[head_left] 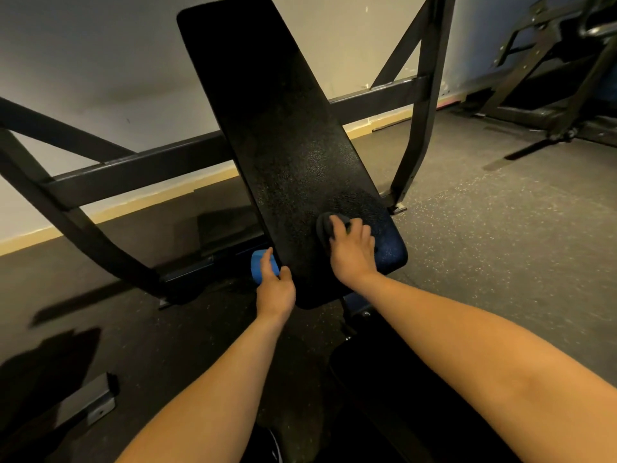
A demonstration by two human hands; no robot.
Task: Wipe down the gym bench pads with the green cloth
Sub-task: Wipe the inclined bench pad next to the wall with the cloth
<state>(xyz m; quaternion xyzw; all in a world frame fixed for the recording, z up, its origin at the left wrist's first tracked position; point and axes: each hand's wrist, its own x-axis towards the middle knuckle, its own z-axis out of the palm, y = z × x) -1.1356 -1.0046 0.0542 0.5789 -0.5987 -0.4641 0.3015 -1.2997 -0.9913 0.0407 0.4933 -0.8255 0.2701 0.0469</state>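
Observation:
The long black back pad (267, 111) of an incline bench slopes up and away from me at centre. My right hand (352, 252) grips a bunched cloth (325, 225), which looks dark grey in this dim light, and presses it on the pad's lower right part. My left hand (275, 289) is at the pad's lower left edge, its fingers curled round a small blue object (258, 265) and the thumb by the pad's rim. The dark seat pad (384, 379) lies below, between my forearms.
The bench's black steel frame (133, 168) crosses behind the pad, with uprights on both sides. Another black machine (551, 78) stands at the back right. A grey metal foot plate (86, 402) sits on the speckled rubber floor at lower left. A pale wall is behind.

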